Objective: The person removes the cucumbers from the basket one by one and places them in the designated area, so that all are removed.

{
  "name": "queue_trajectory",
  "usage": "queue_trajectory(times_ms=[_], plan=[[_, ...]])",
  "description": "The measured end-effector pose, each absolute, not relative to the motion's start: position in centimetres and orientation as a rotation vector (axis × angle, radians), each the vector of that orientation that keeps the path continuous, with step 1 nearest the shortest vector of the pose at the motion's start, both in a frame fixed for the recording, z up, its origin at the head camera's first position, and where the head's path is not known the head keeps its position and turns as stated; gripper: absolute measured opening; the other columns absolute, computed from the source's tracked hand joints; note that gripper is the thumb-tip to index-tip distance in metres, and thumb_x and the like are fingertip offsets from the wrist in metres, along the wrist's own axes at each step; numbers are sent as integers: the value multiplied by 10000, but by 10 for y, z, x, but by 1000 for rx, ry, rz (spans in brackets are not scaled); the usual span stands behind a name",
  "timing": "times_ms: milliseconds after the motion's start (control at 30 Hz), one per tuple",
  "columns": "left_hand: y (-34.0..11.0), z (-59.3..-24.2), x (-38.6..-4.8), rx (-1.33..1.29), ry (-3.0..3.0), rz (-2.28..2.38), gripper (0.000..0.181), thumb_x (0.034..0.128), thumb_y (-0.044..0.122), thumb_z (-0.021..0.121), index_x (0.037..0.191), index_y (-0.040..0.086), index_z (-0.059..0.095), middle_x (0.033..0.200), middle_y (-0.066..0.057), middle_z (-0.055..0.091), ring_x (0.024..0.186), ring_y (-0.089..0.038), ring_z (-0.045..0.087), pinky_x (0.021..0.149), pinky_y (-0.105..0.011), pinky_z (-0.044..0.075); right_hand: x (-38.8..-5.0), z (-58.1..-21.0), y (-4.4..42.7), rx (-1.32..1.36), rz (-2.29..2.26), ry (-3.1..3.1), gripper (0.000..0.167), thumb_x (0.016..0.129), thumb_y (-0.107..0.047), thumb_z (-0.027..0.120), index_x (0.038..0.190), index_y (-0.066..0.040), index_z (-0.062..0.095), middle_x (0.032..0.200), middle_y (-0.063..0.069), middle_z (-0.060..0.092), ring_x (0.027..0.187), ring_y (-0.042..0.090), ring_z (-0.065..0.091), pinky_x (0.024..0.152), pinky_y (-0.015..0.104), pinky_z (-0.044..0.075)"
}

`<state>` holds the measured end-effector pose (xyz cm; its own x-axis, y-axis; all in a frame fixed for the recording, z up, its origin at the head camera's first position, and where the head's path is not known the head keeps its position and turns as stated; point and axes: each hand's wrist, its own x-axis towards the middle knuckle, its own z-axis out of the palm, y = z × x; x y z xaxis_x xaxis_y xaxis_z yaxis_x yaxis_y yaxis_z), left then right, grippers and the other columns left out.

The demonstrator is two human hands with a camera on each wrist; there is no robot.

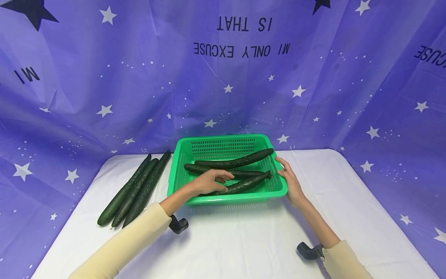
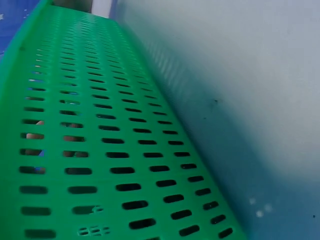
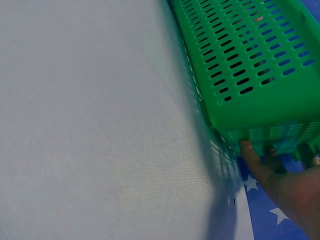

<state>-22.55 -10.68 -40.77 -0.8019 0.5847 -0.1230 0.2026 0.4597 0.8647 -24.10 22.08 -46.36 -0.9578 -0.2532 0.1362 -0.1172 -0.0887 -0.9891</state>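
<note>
A green plastic basket (image 1: 228, 199) with slotted walls stands on the table, holding a back cucumber (image 1: 240, 161), a middle cucumber (image 1: 249, 174) and a front cucumber (image 1: 249, 183). My left hand (image 1: 210, 182) reaches over the near rim, fingers loosely bent above the cucumbers and its lowest fingertips close to the front one. Whether they touch it I cannot tell. At the basket's right end, my right hand (image 1: 292, 186) rests its fingers against the outside; in the right wrist view, extended fingers (image 3: 256, 162) touch the end wall. The left wrist view shows only the basket's slotted side (image 2: 100, 135).
Left of the basket, three more cucumbers (image 1: 134, 192) lie side by side on the white-covered table (image 1: 237, 244). A purple curtain (image 1: 223, 85) with stars and lettering hangs behind and at both sides. Dark wrist devices (image 1: 178, 224) sit under both forearms.
</note>
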Motion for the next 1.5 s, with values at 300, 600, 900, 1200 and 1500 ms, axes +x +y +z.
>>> queue_trajectory(times_ms=[300, 600, 900, 1200, 1500], plan=[[-99, -414, -232, 728, 2270, 1108, 530, 943, -74, 621, 1448, 45, 512, 1443, -203, 484, 1299, -358, 496, 929, -367, 513, -241, -462, 221, -404, -2192, 2102, 498, 1075, -145, 304, 1569, -121, 255, 1482, 190, 335, 944, 162, 629, 740, 252, 542], [-93, -419, -236, 716, 2342, 986, 539, 936, -43, 658, 1434, 138, 553, 1477, -106, 478, 1285, -301, 518, 875, -352, 531, -240, -464, 223, -403, -2199, 2094, 499, 1077, -152, 303, 1572, -116, 251, 1510, 204, 317, 941, 147, 633, 746, 257, 545], [-94, -419, -235, 770, 2359, 1030, 558, 906, -57, 687, 1418, 130, 571, 1494, -124, 459, 1257, -341, 533, 888, -393, 532, -240, -464, 223, -400, -2201, 2089, 498, 1074, -145, 302, 1569, -118, 252, 1503, 201, 321, 946, 131, 630, 754, 254, 544], [-101, -408, -231, 754, 2388, 1183, 559, 907, -43, 657, 1427, 144, 569, 1502, -180, 443, 1353, -408, 432, 717, -361, 478, -240, -462, 220, -397, -2204, 2083, 494, 1082, -160, 307, 1571, -113, 251, 1500, 180, 317, 960, 172, 634, 758, 257, 545], [-112, -368, -233, 751, 2474, 1318, 600, 898, 4, 693, 1451, 188, 550, 1552, -95, 394, 1375, -347, 424, 1043, -491, 427, -238, -460, 218, -392, -2190, 2101, 497, 1079, -160, 310, 1571, -115, 254, 1458, 219, 343, 965, 177, 615, 754, 249, 538]])
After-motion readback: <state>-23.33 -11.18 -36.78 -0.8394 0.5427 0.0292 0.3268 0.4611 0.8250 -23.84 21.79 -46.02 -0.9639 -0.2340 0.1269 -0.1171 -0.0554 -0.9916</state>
